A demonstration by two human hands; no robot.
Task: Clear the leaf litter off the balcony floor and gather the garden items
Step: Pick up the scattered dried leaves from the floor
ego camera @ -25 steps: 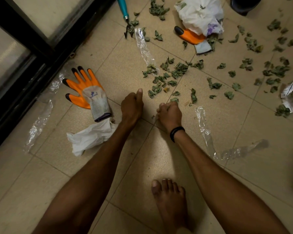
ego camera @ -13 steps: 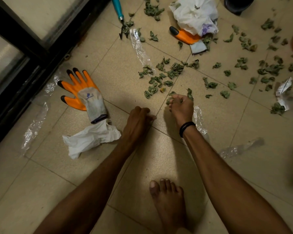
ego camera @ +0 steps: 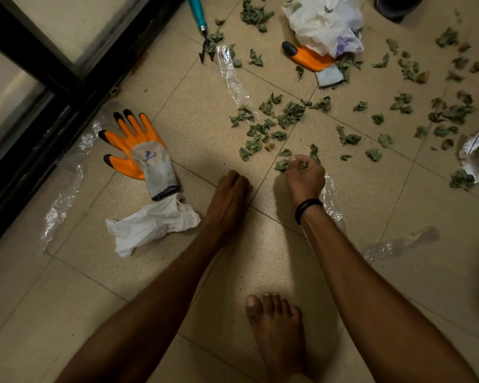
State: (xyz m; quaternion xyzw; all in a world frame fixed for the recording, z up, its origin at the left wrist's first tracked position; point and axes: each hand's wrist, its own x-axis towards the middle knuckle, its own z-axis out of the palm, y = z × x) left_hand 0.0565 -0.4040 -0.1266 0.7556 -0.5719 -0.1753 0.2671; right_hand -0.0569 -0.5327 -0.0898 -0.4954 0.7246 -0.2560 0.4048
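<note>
Right hand is pinching a few dried leaves with curled fingers, right at the near edge of the litter scattered over the floor. Left hand is sitting just beside it on the tile, fingers balled up, can't tell if anything's inside. Orange glove is lying further left.

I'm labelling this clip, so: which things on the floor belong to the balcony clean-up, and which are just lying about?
Job:
- dry leaves, some pinched by the right hand
- near orange glove
- second orange glove
- teal-handled hand rake

Lying about:
- clear plastic strips
- crumpled white paper
- white bag
</note>
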